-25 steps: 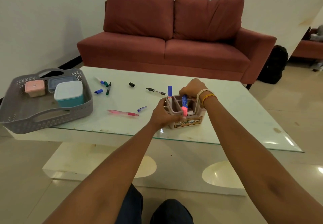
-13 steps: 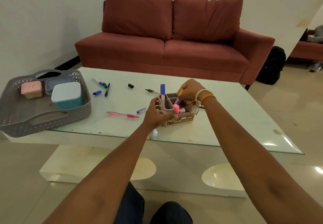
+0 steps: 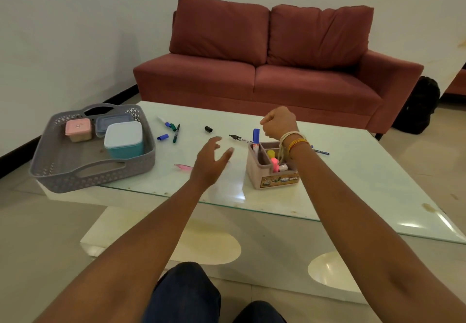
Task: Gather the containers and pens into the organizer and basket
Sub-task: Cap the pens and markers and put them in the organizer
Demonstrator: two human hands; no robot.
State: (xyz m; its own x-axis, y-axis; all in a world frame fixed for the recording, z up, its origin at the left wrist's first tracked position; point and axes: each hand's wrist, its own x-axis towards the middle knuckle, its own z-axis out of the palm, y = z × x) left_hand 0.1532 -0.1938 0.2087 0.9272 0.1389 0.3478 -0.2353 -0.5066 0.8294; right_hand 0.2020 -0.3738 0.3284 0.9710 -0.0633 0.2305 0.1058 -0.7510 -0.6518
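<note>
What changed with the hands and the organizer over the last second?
The left hand let go of the organizer and moved left, fingers spread, above the pink pen. The right hand lifted off it, fingers curled. The organizer, basket with its containers and loose pens look unmoved.

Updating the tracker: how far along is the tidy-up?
Done: three containers sit in the grey basket; several markers stand in the organizer. In hand: nothing visible; the left hand reaches open over the pink pen, the right hand is curled above the organizer. Left: the pink pen, black marker, loose pens and caps.
</note>
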